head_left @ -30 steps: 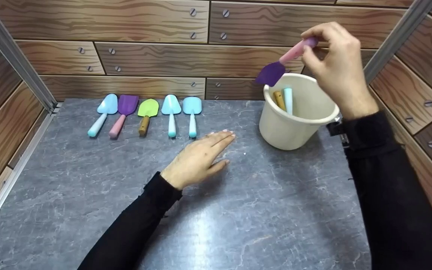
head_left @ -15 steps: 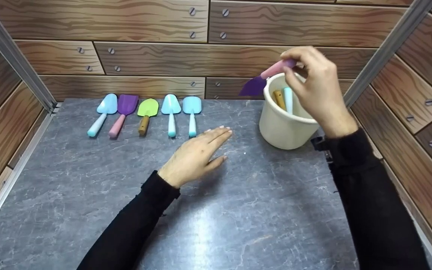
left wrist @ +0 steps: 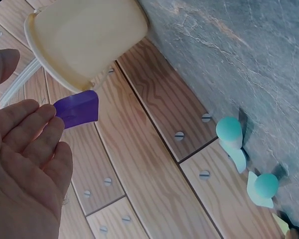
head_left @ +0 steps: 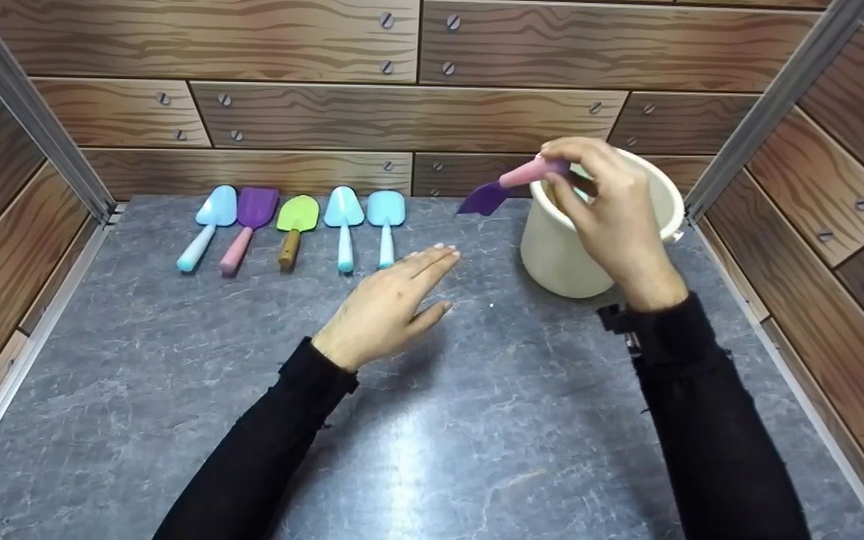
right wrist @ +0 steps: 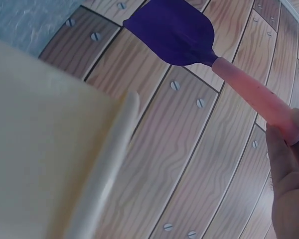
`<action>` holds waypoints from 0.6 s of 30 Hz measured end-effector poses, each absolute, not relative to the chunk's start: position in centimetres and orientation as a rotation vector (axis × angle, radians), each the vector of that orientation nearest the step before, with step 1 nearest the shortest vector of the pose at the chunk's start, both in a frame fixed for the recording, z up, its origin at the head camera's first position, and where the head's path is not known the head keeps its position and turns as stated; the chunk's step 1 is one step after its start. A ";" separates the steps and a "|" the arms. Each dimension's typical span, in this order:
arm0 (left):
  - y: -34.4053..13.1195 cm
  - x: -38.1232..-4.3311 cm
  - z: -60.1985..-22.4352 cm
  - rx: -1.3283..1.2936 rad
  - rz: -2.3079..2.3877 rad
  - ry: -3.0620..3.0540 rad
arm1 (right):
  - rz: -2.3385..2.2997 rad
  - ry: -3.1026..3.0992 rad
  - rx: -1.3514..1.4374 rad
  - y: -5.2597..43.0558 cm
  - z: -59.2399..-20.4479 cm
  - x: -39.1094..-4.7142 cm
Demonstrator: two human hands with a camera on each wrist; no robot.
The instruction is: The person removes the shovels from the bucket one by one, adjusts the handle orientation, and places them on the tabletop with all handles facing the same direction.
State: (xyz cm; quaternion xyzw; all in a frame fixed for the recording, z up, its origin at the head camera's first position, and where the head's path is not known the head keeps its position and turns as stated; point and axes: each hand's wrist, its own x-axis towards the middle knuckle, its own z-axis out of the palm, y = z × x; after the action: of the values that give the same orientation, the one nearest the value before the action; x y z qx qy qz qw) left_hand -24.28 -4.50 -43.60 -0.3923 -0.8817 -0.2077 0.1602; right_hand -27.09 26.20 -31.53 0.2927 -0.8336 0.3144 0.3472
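My right hand (head_left: 616, 221) pinches the end of a small hand trowel's pink handle (head_left: 526, 172). The trowel's purple blade (head_left: 483, 199) points left and down, beyond the left rim of a cream bucket (head_left: 563, 259). Part of the bucket's mouth and its contents are hidden behind this hand; a sliver of a brown handle (head_left: 554, 198) shows inside. The right wrist view has the purple blade (right wrist: 177, 32) apart from the bucket's rim (right wrist: 112, 154). My left hand (head_left: 387, 307) holds nothing, fingers extended, over the grey table near a light-blue trowel (head_left: 385, 208).
Along the table's back edge lie more trowels in a row: light blue (head_left: 217, 206), purple (head_left: 257, 206), green with a brown handle (head_left: 298, 215), and another light blue (head_left: 344, 208). Wood-patterned walls (head_left: 312, 116) with metal corner posts (head_left: 766, 112) enclose the grey table (head_left: 177, 390).
My right hand has come down and left with the purple trowel, from above the bucket to beside its rim. The left hand has shifted only slightly.
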 end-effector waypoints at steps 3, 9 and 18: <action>-4.5 -24.3 -43.5 -1.100 -0.611 -2.503 | 0.869 -2.154 0.749 26.0 -32.5 -26.8; -4.5 -24.3 -43.3 -1.061 -0.623 -2.486 | 0.905 -2.155 0.746 25.3 -34.4 -26.2; -4.6 -24.4 -43.3 -1.038 -0.698 -2.469 | 0.983 -2.141 0.817 24.2 -36.8 -25.4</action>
State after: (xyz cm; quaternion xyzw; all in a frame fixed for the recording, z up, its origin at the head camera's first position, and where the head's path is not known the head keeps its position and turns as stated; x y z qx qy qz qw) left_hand -24.42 -4.65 -43.31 -0.3685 -0.8765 -0.2478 0.1859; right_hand -25.40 24.16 -36.79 0.3106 -0.8139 0.3736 0.3187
